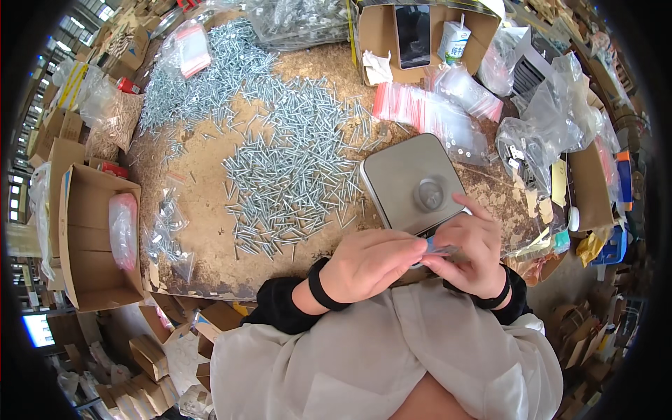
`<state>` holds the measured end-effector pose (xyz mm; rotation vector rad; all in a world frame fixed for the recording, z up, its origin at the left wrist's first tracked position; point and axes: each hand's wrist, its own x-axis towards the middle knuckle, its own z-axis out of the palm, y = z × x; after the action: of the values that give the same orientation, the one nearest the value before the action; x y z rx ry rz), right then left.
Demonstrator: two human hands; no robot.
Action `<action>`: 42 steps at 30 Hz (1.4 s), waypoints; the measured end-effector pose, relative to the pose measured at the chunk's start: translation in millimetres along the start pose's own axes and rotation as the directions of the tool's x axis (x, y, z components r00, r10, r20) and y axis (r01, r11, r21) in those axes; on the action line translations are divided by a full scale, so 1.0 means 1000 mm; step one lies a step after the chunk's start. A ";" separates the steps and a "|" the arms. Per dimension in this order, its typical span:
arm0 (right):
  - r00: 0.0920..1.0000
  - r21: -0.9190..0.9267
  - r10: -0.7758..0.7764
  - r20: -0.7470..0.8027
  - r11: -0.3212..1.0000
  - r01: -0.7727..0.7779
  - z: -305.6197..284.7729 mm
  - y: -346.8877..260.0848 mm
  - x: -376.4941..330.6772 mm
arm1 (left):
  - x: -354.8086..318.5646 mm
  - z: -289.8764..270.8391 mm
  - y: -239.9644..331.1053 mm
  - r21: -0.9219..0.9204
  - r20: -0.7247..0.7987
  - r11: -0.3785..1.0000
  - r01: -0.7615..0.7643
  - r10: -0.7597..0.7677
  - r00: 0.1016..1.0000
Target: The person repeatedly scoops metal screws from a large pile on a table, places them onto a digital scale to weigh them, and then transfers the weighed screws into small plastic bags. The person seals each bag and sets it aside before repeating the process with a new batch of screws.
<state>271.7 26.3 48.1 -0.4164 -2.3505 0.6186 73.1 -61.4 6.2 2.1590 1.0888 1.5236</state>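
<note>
From where I stand, both hands meet low over the near edge of the counter (192, 238), around a small clear plastic bag (441, 250) with a bluish part. The right hand (472, 248) grasps the bag between thumb and bent fingers, with one finger stretched out toward the scale (392, 175). The left hand (374, 260) is held nearly flat, fingers together, its tips right at the bag; its thumb is hidden, so I can't tell whether it grips the bag too.

The scale sits just beyond the hands, its metal plate carrying a small round clear cup (429, 194). To the left lies a broad spread of loose silver screws (287, 175), with a thicker heap behind it and a flat clear bag with a red edge (194, 61) on top of the heap. Farther left, a clear bag of small hardware (164, 231) lies near an open cardboard box (87, 241) with a pink plastic pack (123, 231) inside.

Behind the scale, flat bags with red edges (420, 112) lie fanned out in front of another open box, which holds a dark phone (413, 35) and a drink carton (455, 40).
</note>
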 end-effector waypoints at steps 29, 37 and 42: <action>0.984 0.395 -0.165 0.073 0.911 0.124 0.002 0.013 -0.005 | -0.035 -0.037 0.030 0.000 -0.452 0.981 0.192 -0.171 0.875; 0.997 0.366 -0.073 0.014 0.928 0.062 0.001 0.028 -0.030 | -0.096 -0.181 0.018 0.339 -0.904 0.721 0.604 0.072 0.421; 0.996 0.297 -0.087 0.015 0.952 0.079 0.000 0.029 -0.033 | -0.111 -0.229 0.019 0.659 -0.738 0.139 0.739 -0.071 0.671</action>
<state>299.5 36.2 16.1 -0.1726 -2.2397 0.9242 -141.8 -196.3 34.4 1.3596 3.2561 1.2463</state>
